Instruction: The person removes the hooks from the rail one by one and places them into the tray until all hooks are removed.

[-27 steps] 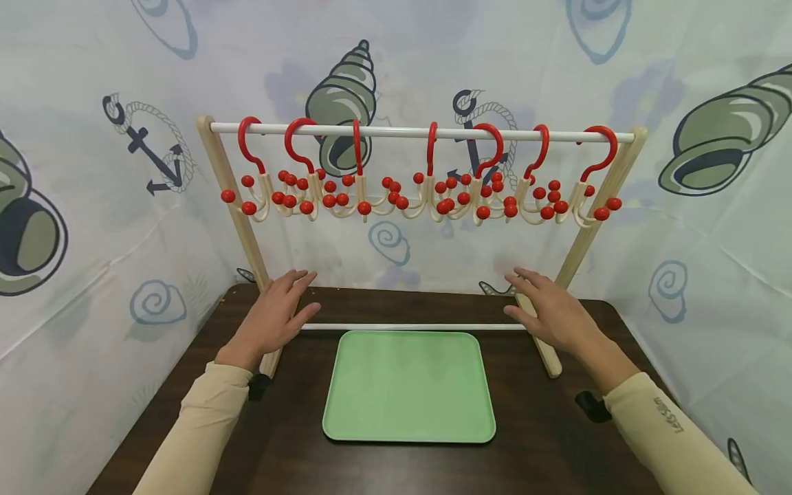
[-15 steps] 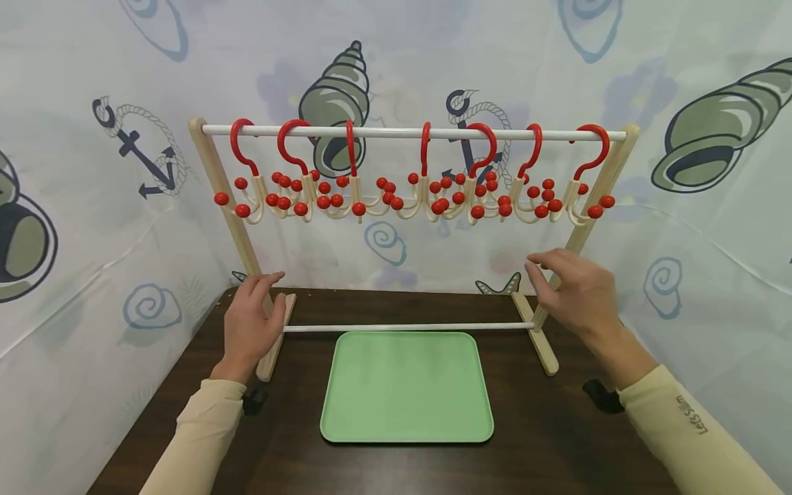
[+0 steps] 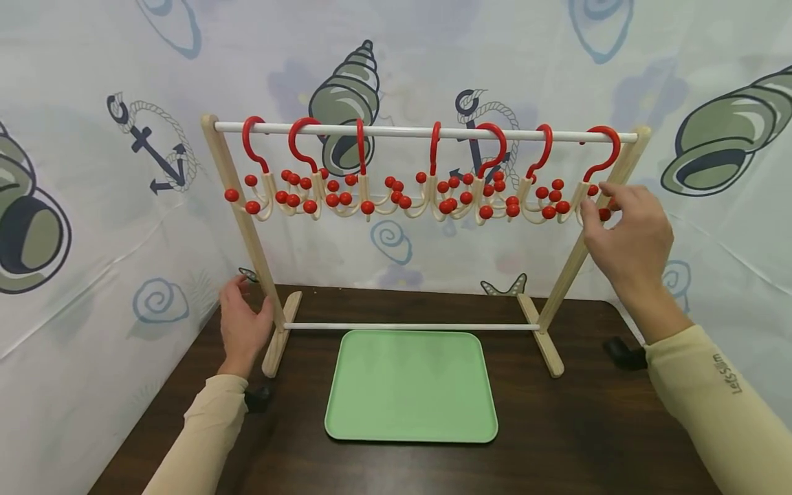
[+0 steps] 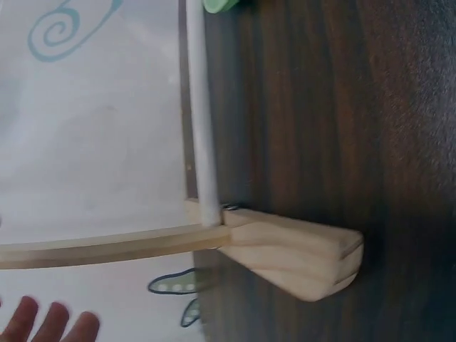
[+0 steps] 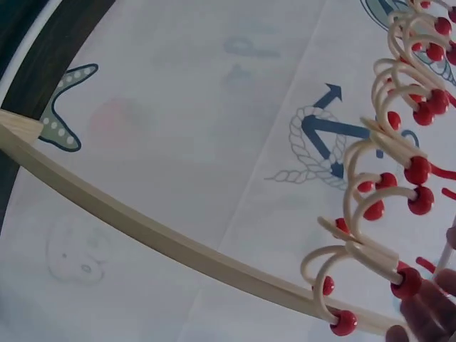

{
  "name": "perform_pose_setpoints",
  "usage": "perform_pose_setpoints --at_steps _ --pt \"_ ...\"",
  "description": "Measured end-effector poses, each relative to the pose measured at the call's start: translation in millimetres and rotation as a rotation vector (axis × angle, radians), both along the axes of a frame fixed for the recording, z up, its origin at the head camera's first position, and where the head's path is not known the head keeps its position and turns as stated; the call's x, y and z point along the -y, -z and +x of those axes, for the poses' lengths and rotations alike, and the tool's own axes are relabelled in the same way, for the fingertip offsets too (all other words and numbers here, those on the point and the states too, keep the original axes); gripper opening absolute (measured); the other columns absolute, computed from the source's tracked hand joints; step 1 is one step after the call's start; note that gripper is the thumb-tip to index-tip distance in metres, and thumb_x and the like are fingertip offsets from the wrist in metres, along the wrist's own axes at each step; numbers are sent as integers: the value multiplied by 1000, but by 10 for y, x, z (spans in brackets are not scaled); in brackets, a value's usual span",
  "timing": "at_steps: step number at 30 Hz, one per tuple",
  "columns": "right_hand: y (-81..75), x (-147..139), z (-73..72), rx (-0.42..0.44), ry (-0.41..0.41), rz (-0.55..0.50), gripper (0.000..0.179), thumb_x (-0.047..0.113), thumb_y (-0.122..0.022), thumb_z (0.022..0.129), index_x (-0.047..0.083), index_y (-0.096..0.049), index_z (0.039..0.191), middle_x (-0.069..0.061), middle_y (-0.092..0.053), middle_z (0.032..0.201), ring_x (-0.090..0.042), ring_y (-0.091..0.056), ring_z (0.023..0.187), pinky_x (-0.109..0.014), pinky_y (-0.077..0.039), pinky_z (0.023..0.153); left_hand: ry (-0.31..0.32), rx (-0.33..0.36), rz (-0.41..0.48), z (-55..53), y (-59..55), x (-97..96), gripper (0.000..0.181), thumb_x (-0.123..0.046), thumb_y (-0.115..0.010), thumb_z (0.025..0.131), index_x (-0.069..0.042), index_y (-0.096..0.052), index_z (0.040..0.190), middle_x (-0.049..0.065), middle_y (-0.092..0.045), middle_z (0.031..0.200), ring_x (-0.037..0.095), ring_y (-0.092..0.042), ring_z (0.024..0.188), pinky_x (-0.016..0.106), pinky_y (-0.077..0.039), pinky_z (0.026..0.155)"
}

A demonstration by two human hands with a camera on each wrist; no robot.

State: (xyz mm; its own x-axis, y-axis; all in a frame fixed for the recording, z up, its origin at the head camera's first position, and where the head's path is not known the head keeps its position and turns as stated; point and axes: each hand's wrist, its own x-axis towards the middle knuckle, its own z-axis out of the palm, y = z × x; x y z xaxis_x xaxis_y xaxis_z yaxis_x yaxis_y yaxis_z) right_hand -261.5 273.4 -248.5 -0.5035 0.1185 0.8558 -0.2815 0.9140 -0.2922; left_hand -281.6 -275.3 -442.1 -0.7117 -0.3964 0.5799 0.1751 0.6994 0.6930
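My right hand (image 3: 634, 240) is raised to the rightmost hook hanger (image 3: 584, 192). Thumb and index finger stay apart beside its cream prongs and red balls. In the right wrist view, fingers (image 5: 424, 310) reach close to a red ball (image 5: 406, 283); whether they touch it is unclear. The hanger still hangs by its red hook from the white top rail (image 3: 396, 131). My left hand (image 3: 243, 326), fingers loosely bent and holding nothing, is beside the rack's left wooden post (image 3: 247, 230); its fingertips (image 4: 53, 320) show in the left wrist view.
Several similar hangers (image 3: 433, 185) hang along the rail, prongs close together. A green tray (image 3: 411, 385) lies on the dark wooden table (image 3: 557, 426) before the rack's lower white bar (image 3: 411, 326). Wooden feet (image 3: 541, 337) stick out on both sides. Patterned cloth (image 3: 396, 275) stands behind.
My right hand has risen from the rack's right foot to the rightmost hanger. My left hand has shifted left, to the outside of the left post. Hangers and tray stay put.
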Motion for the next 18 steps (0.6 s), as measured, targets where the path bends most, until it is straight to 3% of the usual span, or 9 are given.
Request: perform_pose_setpoints --at_steps 7,12,18 --pt "-90 -10 -104 298 17 -62 49 37 -59 95 2 -62 130 -23 -66 108 -36 -57 88 -42 -43 60 69 177 -12 -97 154 29 51 -20 -63 93 1 -46 136 22 -54 116 38 -55 101 55 -42 80" --pt "-122 -28 -171 438 27 -105 55 42 -55 96 4 -57 136 -22 -63 123 -39 -56 99 -42 -44 63 14 242 -19 -158 238 6 46 -31 -59 95 -2 -52 131 18 -60 106 35 -59 90 54 -43 73" --pt "-155 -72 -247 494 42 -114 58 43 -53 96 3 -54 139 -23 -62 125 -42 -54 112 -51 -44 79 -98 198 -9 -225 236 -31 37 -31 -62 94 -4 -60 119 17 -66 100 38 -62 88 57 -44 71"
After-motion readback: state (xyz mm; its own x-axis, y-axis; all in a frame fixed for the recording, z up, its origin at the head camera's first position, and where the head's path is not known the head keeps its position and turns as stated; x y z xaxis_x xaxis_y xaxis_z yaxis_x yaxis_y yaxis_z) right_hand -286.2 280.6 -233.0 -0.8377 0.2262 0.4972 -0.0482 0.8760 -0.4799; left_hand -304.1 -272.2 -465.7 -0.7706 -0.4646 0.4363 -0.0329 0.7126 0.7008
